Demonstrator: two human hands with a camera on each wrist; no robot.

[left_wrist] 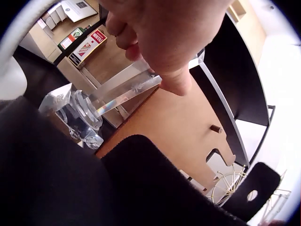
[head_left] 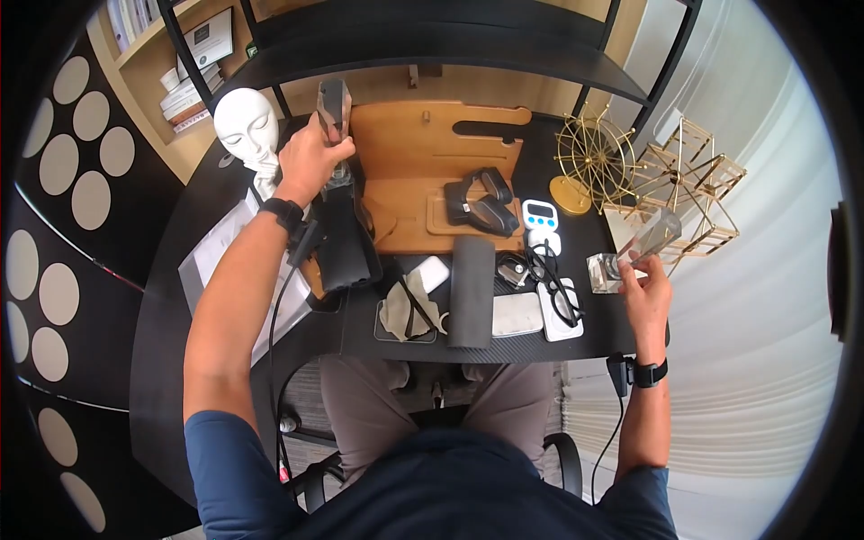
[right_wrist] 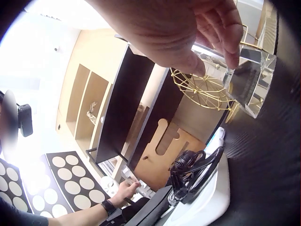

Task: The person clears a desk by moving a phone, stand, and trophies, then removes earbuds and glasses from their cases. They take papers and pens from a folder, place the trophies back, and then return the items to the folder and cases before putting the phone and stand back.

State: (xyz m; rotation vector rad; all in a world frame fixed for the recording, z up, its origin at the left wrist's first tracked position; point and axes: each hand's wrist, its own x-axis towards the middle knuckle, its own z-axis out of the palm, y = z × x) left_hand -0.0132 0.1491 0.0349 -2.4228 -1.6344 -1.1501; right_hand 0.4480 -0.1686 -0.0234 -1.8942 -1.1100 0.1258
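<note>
My left hand (head_left: 308,162) grips a clear crystal trophy (head_left: 334,101) at the back left of the desk, beside a white face sculpture (head_left: 246,128). In the left wrist view, its clear column (left_wrist: 124,94) rises from a faceted base (left_wrist: 70,110), and the fingers are at the upper part. At the right edge of the desk, my right hand (head_left: 646,292) pinches a second crystal trophy (head_left: 655,236) between thumb and fingers. That trophy leans to the right, with its block-shaped base (head_left: 604,274) by the desktop. In the right wrist view the base (right_wrist: 254,80) shows just below the fingertips.
A wooden organizer (head_left: 396,180) stands mid-desk with a black strapped item (head_left: 483,202). Gold wheel ornaments (head_left: 594,157) stand at the back right. Nearer lie a dark grey case (head_left: 472,292), a white timer (head_left: 540,214), black cables (head_left: 562,301) and a black pouch (head_left: 346,243).
</note>
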